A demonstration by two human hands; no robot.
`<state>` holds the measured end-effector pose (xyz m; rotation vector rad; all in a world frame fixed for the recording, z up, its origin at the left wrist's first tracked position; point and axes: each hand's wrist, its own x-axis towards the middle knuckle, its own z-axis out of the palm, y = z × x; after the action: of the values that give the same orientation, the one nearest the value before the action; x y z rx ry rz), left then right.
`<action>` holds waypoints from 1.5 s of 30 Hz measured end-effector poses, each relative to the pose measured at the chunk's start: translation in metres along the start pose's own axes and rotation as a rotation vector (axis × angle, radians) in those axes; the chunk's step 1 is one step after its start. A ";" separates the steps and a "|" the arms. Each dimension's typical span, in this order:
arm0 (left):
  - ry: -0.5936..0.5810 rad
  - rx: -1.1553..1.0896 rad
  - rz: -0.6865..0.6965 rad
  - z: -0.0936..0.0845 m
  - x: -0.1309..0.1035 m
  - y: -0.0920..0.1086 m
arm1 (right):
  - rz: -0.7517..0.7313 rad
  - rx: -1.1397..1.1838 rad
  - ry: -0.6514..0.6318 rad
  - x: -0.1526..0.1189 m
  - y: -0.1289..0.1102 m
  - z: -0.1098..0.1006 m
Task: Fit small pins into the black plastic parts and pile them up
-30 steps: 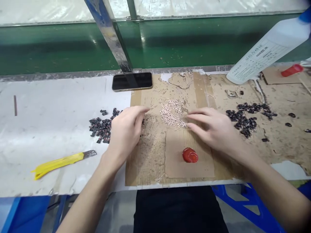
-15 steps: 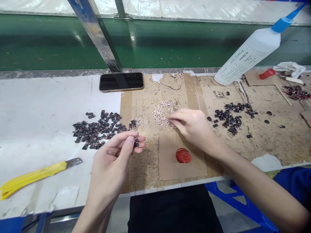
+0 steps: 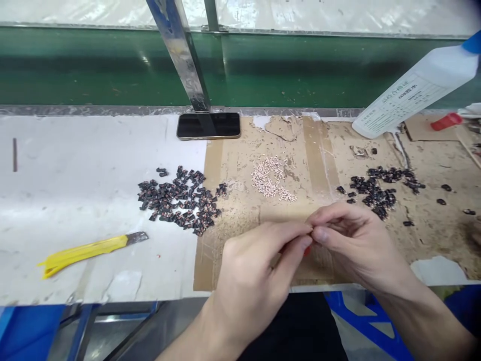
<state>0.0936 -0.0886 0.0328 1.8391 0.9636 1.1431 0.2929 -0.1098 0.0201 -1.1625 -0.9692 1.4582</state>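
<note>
My left hand (image 3: 259, 268) is closed in a pinch, its thumb and forefinger tips meeting those of my right hand (image 3: 355, 243). Half a second ago the left fingers held a small black piece, now hidden behind them. The right hand also pinches; whatever sits between its fingertips is too small to make out. Beneath the joined fingertips, a bit of a red dish-like thing (image 3: 307, 250) shows past the left thumb. Beyond the hands lies a scatter of tiny pinkish bits (image 3: 268, 178). A pile of small black pieces (image 3: 173, 198) spreads to the left.
More black pieces (image 3: 376, 190) lie on the right. A yellow utility knife (image 3: 88, 253) rests at front left, blade out. A phone (image 3: 208, 125) lies by a metal post (image 3: 188, 65). At back right stand a tilted white bottle (image 3: 413, 93) and a red cap (image 3: 446, 121).
My right hand has left the pinkish bits and come toward me. My left hand has moved right, and the fingertips now meet above the red thing. The view has shifted left.
</note>
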 end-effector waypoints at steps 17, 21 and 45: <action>0.001 0.142 0.214 0.004 -0.018 -0.005 | -0.082 -0.068 0.148 -0.028 -0.003 0.030; 0.047 0.158 0.227 0.009 -0.029 -0.005 | -0.078 -0.089 0.071 -0.036 0.000 0.025; 0.144 0.046 -0.290 -0.012 -0.057 -0.015 | -0.446 -1.284 -0.084 -0.044 0.005 -0.007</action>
<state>0.0616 -0.1294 0.0031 1.6035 1.3018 1.0903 0.3011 -0.1541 0.0218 -1.5627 -2.1877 0.4079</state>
